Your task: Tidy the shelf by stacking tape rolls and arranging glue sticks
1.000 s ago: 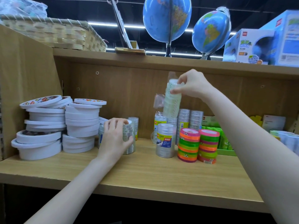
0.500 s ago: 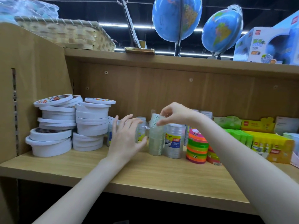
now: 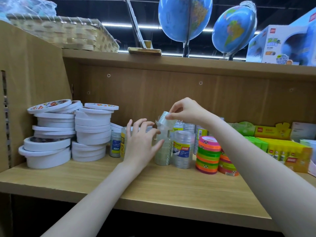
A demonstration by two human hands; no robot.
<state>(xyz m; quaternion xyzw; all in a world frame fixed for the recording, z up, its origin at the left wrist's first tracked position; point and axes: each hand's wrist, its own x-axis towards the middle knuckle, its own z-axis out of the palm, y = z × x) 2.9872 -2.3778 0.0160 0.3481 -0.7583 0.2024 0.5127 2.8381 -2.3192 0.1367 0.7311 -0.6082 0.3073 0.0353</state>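
A wrapped tube of clear dotted tape rolls (image 3: pixel 162 151) stands on the wooden shelf (image 3: pixel 153 183). My right hand (image 3: pixel 184 111) pinches its top end, which leans slightly left. My left hand (image 3: pixel 140 142) has its fingers spread against the tube's left side and in front of another clear tape pack with a yellow label (image 3: pixel 122 144). A further clear tape tube (image 3: pixel 183 149) stands just right of the dotted one. Two stacks of neon orange, green and pink tape (image 3: pixel 207 154) stand further right. Yellow and green glue stick boxes (image 3: pixel 289 151) fill the right side.
Two leaning stacks of white tape rolls (image 3: pixel 56 134) occupy the left end against the side wall. More clear tape tubes (image 3: pixel 189 128) stand at the back. The upper shelf carries a woven basket (image 3: pixel 68 35), two globes (image 3: pixel 184 17) and a globe box (image 3: pixel 282 43).
My right hand brought the dotted tape tube down from mid-air onto the shelf beside the clear tube. My left hand let go of the labelled pack and opened against the dotted tube.
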